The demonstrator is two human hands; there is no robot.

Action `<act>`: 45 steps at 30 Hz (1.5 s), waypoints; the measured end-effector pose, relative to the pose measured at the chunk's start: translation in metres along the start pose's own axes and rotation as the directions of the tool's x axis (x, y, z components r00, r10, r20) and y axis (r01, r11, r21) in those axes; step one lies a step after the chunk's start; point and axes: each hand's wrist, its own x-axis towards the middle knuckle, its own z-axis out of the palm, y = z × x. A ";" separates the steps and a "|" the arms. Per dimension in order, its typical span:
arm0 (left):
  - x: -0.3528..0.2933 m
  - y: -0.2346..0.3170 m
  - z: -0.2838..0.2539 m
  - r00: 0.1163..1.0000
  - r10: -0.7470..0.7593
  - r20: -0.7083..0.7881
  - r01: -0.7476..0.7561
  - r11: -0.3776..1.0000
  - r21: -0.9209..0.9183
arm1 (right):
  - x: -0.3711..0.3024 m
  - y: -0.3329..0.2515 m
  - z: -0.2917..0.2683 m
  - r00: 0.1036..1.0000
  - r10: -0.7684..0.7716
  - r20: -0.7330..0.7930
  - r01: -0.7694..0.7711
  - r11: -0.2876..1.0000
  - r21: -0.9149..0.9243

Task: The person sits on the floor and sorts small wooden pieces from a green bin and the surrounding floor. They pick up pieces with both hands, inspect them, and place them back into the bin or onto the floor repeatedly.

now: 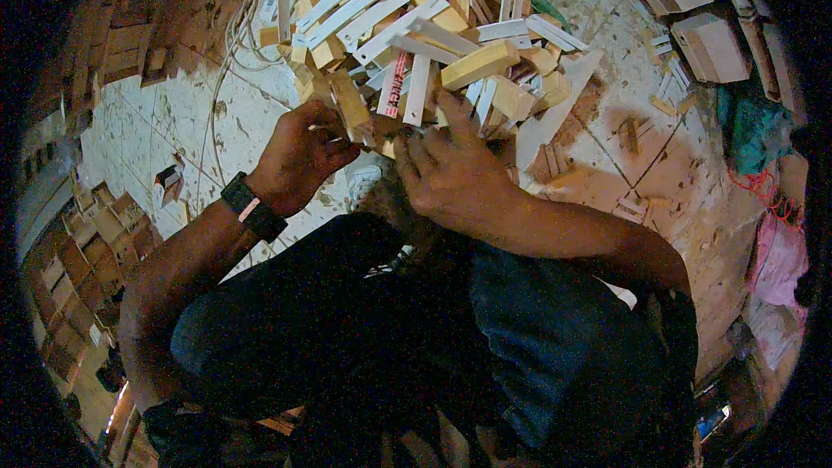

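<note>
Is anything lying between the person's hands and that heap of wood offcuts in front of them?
Nothing visible does. The left hand already grips a small tan wooden block at the near edge of the heap of pale wood offcuts and white strips, and the right hand rests flat on pieces there.

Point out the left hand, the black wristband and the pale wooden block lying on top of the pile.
left hand (299, 156), head view, back of hand
black wristband (253, 206), head view, strap
pale wooden block (479, 65), head view, long face
</note>
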 end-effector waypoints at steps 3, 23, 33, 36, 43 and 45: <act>0.002 0.011 -0.004 0.993 -0.116 -0.039 0.120 0.986 0.114 | 0.006 -0.001 -0.007 0.994 -0.015 0.105 0.010 0.999 0.050; -0.105 0.122 0.062 0.975 0.209 -0.081 -0.009 0.395 0.919 | -0.256 0.033 0.132 0.770 0.620 0.150 -0.636 0.734 0.239; -0.118 0.111 0.105 0.962 0.195 0.190 -0.261 0.466 0.845 | -0.192 -0.038 0.111 0.031 0.911 0.411 -0.939 -0.114 0.324; -0.113 0.115 0.109 0.959 0.181 0.217 -0.267 0.325 0.907 | -0.169 -0.053 0.122 0.029 0.876 0.481 -0.972 -0.087 0.217; -0.093 0.116 0.099 0.941 0.187 0.283 -0.325 0.256 0.910 | -0.156 -0.048 0.132 0.016 0.919 0.394 -0.961 -0.095 0.259; -0.087 0.120 0.094 0.931 0.198 0.306 -0.344 0.201 0.917 | -0.158 -0.046 0.128 0.014 0.927 0.376 -0.945 -0.111 0.309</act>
